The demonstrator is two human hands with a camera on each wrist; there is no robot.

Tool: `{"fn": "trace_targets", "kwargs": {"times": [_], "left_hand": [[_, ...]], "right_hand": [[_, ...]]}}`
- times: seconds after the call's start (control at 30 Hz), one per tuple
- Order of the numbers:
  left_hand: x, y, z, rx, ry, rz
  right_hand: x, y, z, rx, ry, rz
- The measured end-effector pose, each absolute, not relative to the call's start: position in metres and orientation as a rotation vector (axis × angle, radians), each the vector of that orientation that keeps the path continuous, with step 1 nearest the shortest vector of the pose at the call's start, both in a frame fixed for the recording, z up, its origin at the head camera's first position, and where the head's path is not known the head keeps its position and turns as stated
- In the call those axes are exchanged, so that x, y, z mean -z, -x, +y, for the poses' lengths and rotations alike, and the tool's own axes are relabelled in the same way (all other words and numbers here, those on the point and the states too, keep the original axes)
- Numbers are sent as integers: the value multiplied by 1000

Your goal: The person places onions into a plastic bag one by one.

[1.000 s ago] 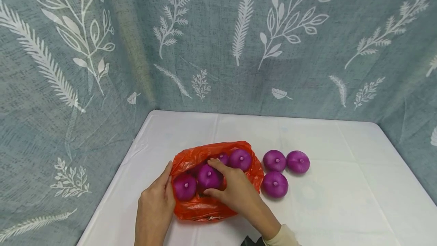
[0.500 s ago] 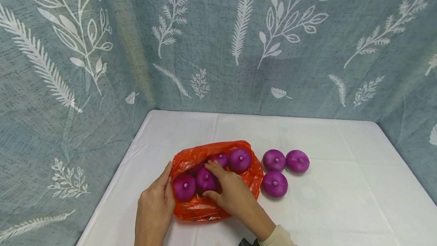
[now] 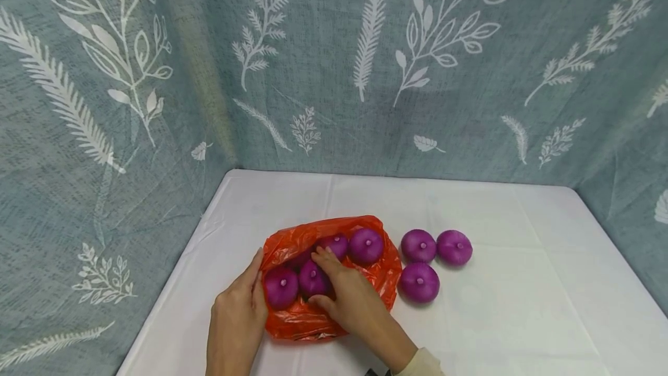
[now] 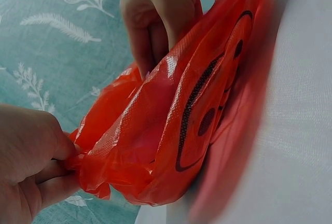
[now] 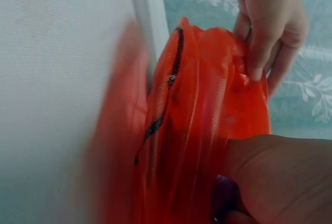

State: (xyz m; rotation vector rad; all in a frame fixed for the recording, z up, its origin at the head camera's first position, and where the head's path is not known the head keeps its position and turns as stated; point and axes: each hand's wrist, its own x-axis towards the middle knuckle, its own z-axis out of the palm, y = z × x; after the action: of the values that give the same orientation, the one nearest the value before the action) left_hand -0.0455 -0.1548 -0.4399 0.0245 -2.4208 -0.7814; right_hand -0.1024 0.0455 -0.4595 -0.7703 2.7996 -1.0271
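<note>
A red plastic bag (image 3: 297, 329) lies with its mouth open on the white table, holding several round purple onions (image 3: 282, 287) with pale nubs. My left hand (image 3: 237, 309) pinches the bag's left rim between thumb and fingers, seen closer in the left wrist view as the left hand (image 4: 31, 162). Reaching into the mouth, my right hand (image 3: 357, 303) grips one purple onion (image 3: 313, 277), thumb near side and fingers far side. In the right wrist view the right hand (image 5: 285, 177) goes into the bag, whose film hides most of the fingers.
Just right of the bag, three loose purple onions (image 3: 420, 282) sit grouped on the table. The white tabletop (image 3: 522, 283) extends to the right. A blue-green leaf-patterned curtain (image 3: 334, 74) stands behind and at the sides.
My right hand has shifted slightly left and toward me, with the onion it grips moving left beside the leftmost one. My left hand keeps its place on the rim.
</note>
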Motion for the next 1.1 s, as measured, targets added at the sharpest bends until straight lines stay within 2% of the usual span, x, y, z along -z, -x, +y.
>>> {"fn": "trace_targets", "kwargs": {"times": [1.1], "left_hand": [[438, 45, -155, 772, -10, -2418]], "right_hand": [[458, 100, 54, 1022, 766, 2820]]}}
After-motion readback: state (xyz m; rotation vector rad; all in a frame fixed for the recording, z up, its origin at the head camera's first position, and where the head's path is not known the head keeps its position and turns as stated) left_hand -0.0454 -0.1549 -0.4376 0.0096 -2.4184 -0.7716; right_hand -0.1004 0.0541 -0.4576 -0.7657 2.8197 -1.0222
